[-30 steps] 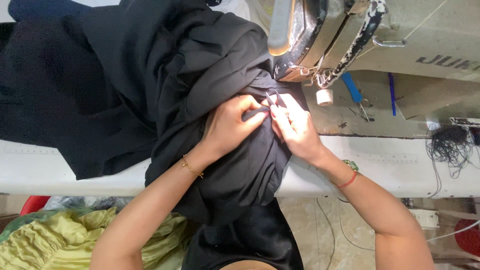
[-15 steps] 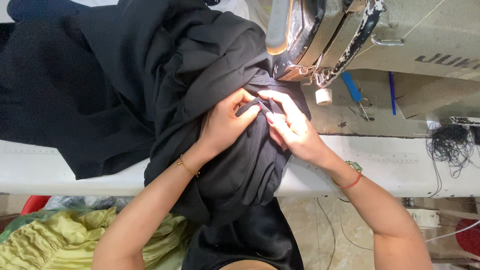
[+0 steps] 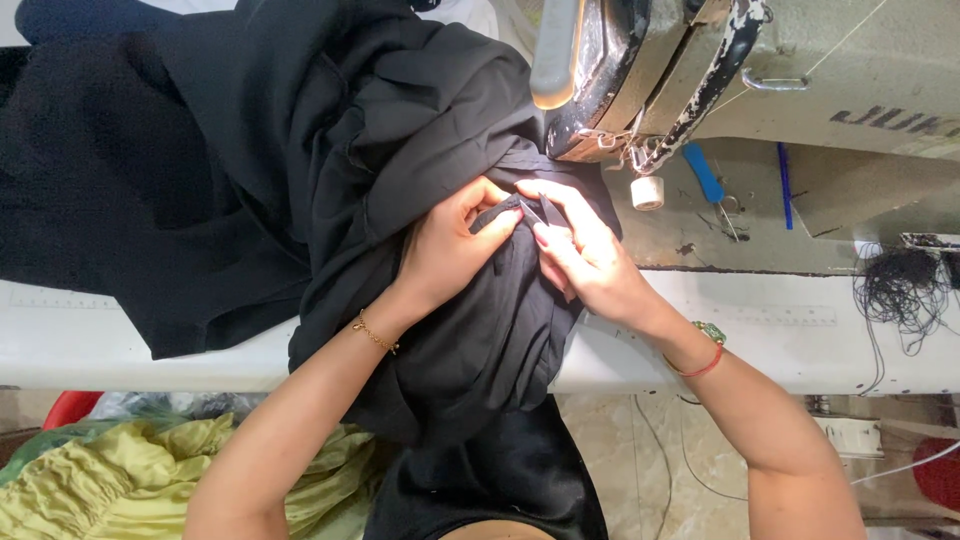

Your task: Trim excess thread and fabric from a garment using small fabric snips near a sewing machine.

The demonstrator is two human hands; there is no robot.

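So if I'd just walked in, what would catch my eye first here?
Probably the big heap of black fabric spilling across the white table, with the left hand and right hand pinching a fold of it together at the centre. Just above them sits a worn sewing machine, and yellow-green cloth lies bottom left.

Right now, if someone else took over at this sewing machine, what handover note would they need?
Left hand: pinching a fold of the black fabric.
Right hand: holding small snips at that same fold.
Fabric: heaped on the white table, its edge just in front of the sewing machine, not under the needle.
Done: cannot tell whether anything has been cut.
Left: the cut at the fold is not visibly made.
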